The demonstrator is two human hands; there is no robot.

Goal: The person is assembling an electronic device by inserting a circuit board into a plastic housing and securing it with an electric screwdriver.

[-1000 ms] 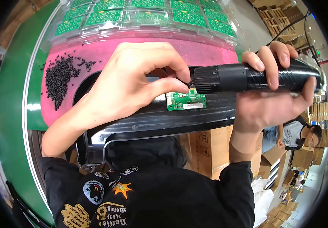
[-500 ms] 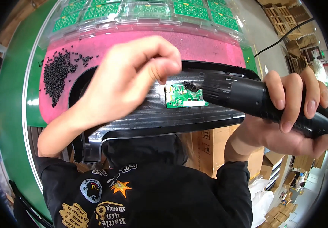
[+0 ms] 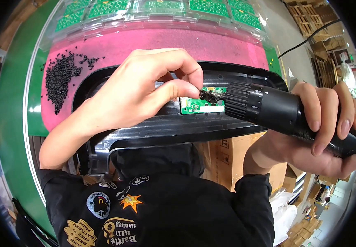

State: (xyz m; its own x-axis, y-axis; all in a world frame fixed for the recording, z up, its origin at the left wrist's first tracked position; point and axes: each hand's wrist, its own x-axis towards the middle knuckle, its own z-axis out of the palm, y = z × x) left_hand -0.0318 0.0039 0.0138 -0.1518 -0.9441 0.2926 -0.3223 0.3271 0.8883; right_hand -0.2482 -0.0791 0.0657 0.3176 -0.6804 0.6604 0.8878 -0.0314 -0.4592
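Note:
In my right hand (image 3: 324, 127) is a black power screwdriver (image 3: 279, 108) with a ribbed collar, my fingers wrapped round its body and its nose pointing left. A clump of small black screws (image 3: 212, 96) clings around its bit. My left hand (image 3: 139, 92) pinches thumb and forefinger at the left end of that clump; the exact grip is partly hidden by the fingertips. Beneath lies a green circuit board (image 3: 191, 108) with white connectors, partly covered by the hand and tool. The board sits inside a long black plastic housing (image 3: 157, 133).
A pile of black screws (image 3: 60, 82) lies left on the pink mat (image 3: 165, 41). Clear plastic trays (image 3: 145, 26) with green boards stand along the far side. Cardboard boxes (image 3: 235, 160) stand below right of the bench. A black cable (image 3: 310, 39) hangs at the upper right.
My left hand has moved slightly right and down, bringing its fingertips onto the screw clump. The screwdriver has shifted a little right and down, and the housing has moved slightly.

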